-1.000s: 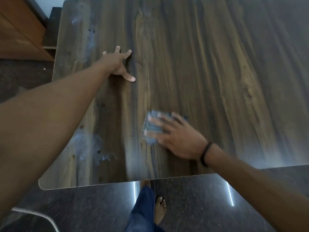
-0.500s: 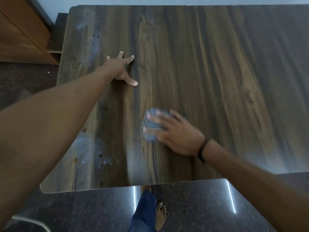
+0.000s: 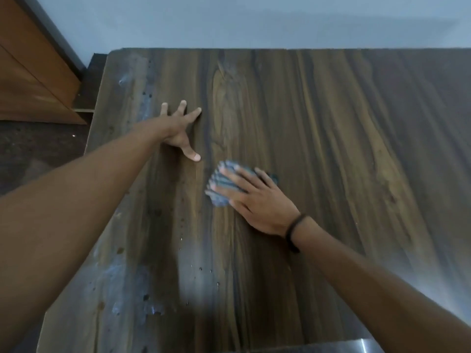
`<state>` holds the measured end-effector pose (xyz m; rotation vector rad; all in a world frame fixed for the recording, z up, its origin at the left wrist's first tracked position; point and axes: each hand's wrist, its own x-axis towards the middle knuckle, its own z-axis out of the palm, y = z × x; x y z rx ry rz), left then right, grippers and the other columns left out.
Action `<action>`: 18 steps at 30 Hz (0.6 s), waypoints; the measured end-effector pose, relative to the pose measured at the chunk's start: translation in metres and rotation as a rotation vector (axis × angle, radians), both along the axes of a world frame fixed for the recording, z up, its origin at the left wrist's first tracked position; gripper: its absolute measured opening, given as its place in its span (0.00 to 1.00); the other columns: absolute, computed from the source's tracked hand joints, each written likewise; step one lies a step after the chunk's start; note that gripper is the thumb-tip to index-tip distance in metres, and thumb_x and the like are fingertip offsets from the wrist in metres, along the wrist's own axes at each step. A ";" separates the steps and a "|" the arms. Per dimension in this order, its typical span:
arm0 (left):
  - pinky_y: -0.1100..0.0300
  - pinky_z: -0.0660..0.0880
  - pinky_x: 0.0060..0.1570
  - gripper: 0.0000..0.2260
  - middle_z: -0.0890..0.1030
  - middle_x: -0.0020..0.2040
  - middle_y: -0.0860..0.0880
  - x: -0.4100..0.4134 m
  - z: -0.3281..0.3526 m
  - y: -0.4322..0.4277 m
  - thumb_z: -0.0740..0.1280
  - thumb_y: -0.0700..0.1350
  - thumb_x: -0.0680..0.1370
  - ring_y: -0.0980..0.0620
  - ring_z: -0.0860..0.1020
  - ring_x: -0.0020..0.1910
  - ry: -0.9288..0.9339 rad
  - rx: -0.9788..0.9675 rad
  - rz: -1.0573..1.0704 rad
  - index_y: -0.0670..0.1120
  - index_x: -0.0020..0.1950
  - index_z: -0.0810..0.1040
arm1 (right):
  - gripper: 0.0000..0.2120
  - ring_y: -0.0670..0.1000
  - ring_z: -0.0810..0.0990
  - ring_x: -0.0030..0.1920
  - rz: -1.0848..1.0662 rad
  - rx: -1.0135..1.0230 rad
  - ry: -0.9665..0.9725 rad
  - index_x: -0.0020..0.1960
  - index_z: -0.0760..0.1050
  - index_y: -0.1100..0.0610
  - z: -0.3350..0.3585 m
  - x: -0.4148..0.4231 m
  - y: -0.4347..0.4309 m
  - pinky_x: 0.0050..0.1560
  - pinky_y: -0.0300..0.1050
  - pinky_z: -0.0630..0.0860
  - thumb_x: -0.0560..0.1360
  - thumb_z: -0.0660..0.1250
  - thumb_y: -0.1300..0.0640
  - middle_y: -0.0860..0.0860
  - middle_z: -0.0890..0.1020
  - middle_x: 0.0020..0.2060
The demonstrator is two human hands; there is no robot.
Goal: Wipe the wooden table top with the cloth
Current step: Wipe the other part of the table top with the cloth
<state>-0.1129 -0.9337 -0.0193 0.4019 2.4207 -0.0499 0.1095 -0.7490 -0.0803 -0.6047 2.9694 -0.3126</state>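
Observation:
A dark wooden table top [image 3: 331,149] with streaky grain fills most of the head view. A small blue-grey cloth [image 3: 221,186] lies on it near the middle. My right hand [image 3: 257,200] presses flat on the cloth with straight, spread fingers; a dark band circles that wrist. My left hand [image 3: 178,128] rests on the table farther back and to the left, fingers spread and straight, holding nothing. Pale smears and dark specks mark the wood along the left side and near the front left.
A pale wall [image 3: 254,21] runs right behind the table's far edge. A brown wooden door or cabinet [image 3: 30,72] stands at the back left above dark flooring [image 3: 38,154]. The table's left edge and front right corner are in view.
My right hand has slid the cloth away from the front edge toward the table's middle, closer to my left hand. The camera has tilted up, showing the wall.

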 end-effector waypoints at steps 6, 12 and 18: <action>0.31 0.46 0.71 0.68 0.29 0.77 0.54 -0.041 0.008 -0.013 0.75 0.68 0.49 0.39 0.30 0.75 -0.025 0.053 0.024 0.63 0.76 0.34 | 0.24 0.49 0.47 0.81 -0.388 -0.042 -0.080 0.79 0.50 0.33 0.016 -0.115 0.020 0.78 0.59 0.47 0.84 0.49 0.47 0.41 0.49 0.81; 0.32 0.46 0.71 0.66 0.29 0.77 0.53 -0.071 0.003 -0.001 0.77 0.66 0.53 0.40 0.30 0.75 -0.045 0.038 -0.012 0.62 0.77 0.33 | 0.23 0.49 0.49 0.80 -0.032 -0.045 0.054 0.78 0.50 0.34 -0.008 -0.089 0.029 0.76 0.56 0.50 0.84 0.46 0.46 0.41 0.52 0.80; 0.34 0.47 0.72 0.67 0.27 0.76 0.52 -0.081 -0.002 0.013 0.78 0.65 0.56 0.39 0.32 0.75 -0.073 -0.006 0.014 0.61 0.75 0.29 | 0.25 0.50 0.45 0.81 -0.292 -0.031 -0.050 0.79 0.49 0.34 0.008 -0.189 0.016 0.77 0.60 0.45 0.84 0.48 0.47 0.43 0.48 0.81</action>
